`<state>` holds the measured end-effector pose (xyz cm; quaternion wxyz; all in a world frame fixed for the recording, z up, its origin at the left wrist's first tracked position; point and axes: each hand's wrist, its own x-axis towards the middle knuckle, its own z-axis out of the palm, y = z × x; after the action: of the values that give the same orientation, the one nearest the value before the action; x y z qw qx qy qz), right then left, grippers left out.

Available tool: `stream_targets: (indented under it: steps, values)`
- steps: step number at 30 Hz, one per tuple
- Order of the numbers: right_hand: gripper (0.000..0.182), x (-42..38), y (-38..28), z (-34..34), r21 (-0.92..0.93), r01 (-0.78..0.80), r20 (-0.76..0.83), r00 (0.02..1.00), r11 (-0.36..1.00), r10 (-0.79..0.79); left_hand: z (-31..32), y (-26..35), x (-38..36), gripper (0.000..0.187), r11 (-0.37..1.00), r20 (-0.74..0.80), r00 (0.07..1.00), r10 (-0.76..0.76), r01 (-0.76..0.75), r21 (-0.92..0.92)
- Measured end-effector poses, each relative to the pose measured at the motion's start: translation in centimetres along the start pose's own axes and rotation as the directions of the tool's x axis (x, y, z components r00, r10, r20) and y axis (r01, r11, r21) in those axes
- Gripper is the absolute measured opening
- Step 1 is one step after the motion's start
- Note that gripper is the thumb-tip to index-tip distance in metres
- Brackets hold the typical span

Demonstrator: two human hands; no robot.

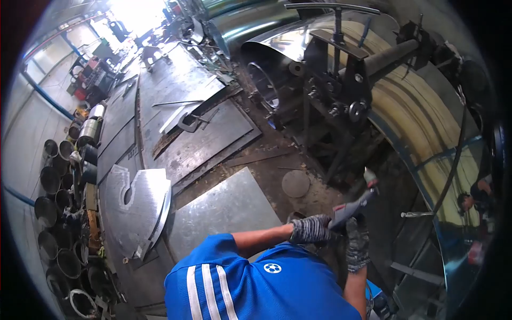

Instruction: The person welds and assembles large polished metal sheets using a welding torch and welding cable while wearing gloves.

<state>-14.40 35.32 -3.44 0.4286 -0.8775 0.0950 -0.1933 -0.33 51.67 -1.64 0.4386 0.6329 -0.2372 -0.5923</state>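
Note:
Grey striped knit gloves cover both of my hands. My left hand [312, 229] reaches across from the left and is closed at the rear end of a grey-and-red cutting or welding torch [352, 207]. From below, my right hand [357, 246] is closed against the underside of the same torch, though its fingers are partly hidden. The torch slants up to the right, its pale pointed tip turned upward, apart from any metal. Beyond the tip stands a dark steel machine frame [336, 85]. A round metal disc [295, 183] lies on the floor left of the torch.
A bare metal sheet [224, 208] and a cut curved plate [133, 208] lie to the left. A C-shaped clamp [188, 124] rests on stacked sheets. Pipe sections [49, 180] line the left wall. A large curved metal shell [416, 117] rises at the right.

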Motion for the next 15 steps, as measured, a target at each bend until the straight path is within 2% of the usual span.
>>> stream_targets:
  steps: [1, 2, 3, 4, 5, 6, 8, 10, 11, 12, 13, 15]
  values:
    - [0.046, 0.4, -1.3, 0.5, 0.346, -0.325, 0.039, 0.942, 0.880, 0.332, 0.8, 0.1, -0.1, 0.038, 0.997, -0.005, 1.000, 0.021, -0.021, 0.072]
    - [0.046, -0.1, -1.9, 0.6, 0.622, -0.563, 0.181, 0.780, 0.545, 0.599, 1.8, 0.1, -0.2, 0.041, 0.990, -0.003, 0.999, 0.038, -0.037, 0.139]
    - [0.045, -1.5, -0.7, 0.5, 0.676, -0.632, 0.292, 0.701, 0.379, 0.650, 2.6, -1.9, 1.1, 0.043, 0.983, 0.030, 0.986, 0.166, -0.168, 0.070]
    - [0.045, -2.8, -1.3, -0.2, 0.676, -0.642, 0.267, 0.671, 0.362, 0.692, 3.7, -2.5, 1.6, 0.046, 0.957, 0.063, 0.955, 0.290, -0.289, -0.013]
    - [0.045, -2.8, -2.0, -0.5, 0.665, -0.616, 0.193, 0.688, 0.422, 0.700, 3.5, -2.6, 2.7, 0.051, 0.977, 0.167, 0.972, 0.162, -0.182, 0.112]
    - [0.045, -2.6, -2.9, -0.7, 0.650, -0.588, 0.114, 0.701, 0.481, 0.704, 4.3, -0.4, 1.8, 0.049, 0.939, 0.171, 0.926, 0.336, -0.314, -0.141]
    - [0.045, -2.2, -5.2, -2.6, 0.681, -0.563, 0.060, 0.680, 0.468, 0.731, 4.8, -0.5, 3.3, 0.047, 0.985, 0.206, 0.964, 0.166, -0.172, 0.015]
    - [0.045, -2.3, -5.1, -3.0, 0.714, -0.552, 0.014, 0.628, 0.432, 0.778, 5.8, 0.3, 3.5, 0.047, 0.987, 0.245, 0.956, 0.160, -0.159, -0.022]
    - [0.050, -2.9, -3.7, -3.4, 0.690, -0.622, 0.113, 0.597, 0.370, 0.794, 6.2, 1.2, 3.5, 0.047, 0.986, 0.266, 0.949, 0.167, -0.155, -0.066]
    - [0.050, -3.7, -1.9, -3.4, 0.689, -0.620, 0.148, 0.628, 0.377, 0.764, 6.6, 2.1, 3.5, 0.048, 0.967, 0.261, 0.938, 0.226, -0.250, 0.060]
    - [0.050, -5.0, 0.4, -3.1, 0.714, -0.571, 0.143, 0.685, 0.405, 0.714, 6.6, 2.3, 3.7, 0.048, 0.966, 0.198, 0.952, 0.232, -0.250, 0.070]
    - [0.049, -8.5, 4.9, -3.0, 0.757, -0.482, 0.129, 0.772, 0.441, 0.622, 7.7, 2.1, 4.4, 0.052, 0.989, 0.206, 0.967, 0.151, -0.148, -0.031]
